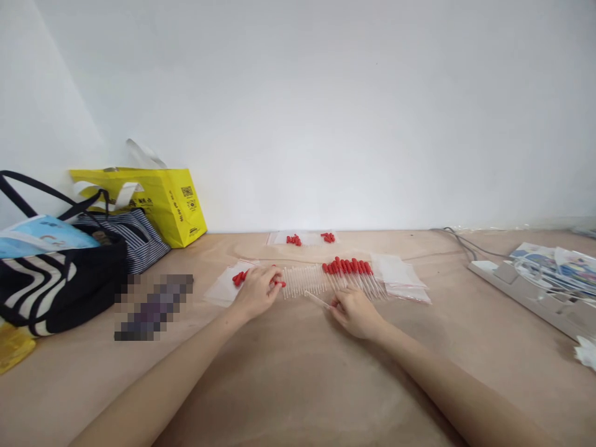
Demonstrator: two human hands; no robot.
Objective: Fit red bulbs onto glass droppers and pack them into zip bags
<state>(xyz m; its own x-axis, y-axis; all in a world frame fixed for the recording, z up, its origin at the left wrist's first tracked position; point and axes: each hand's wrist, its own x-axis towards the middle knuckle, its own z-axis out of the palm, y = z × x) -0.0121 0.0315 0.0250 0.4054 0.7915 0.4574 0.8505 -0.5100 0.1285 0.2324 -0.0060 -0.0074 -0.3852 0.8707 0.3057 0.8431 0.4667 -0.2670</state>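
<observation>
My left hand [257, 289] is closed in a pinch, a red rubber bulb [281, 284] at its fingertips. Between the fingers of my right hand [354, 310] is a thin glass dropper tube [317, 299], its free end pointing left and away. Bare glass tubes [303, 280] lie side by side just beyond both hands. Right of them, several droppers with red bulbs [347, 267] lie in a row, partly behind my right hand. Loose red bulbs [239, 277] rest on clear plastic bags [221, 288] beside my left hand.
Two small piles of red bulbs [293, 239] lie on plastic near the wall. Clear zip bags [400, 277] are stacked at right. A power strip [526, 295] with cables sits farther right. A yellow bag [177, 208], a black bag [93, 288] and a blurred dark object [153, 308] stand left.
</observation>
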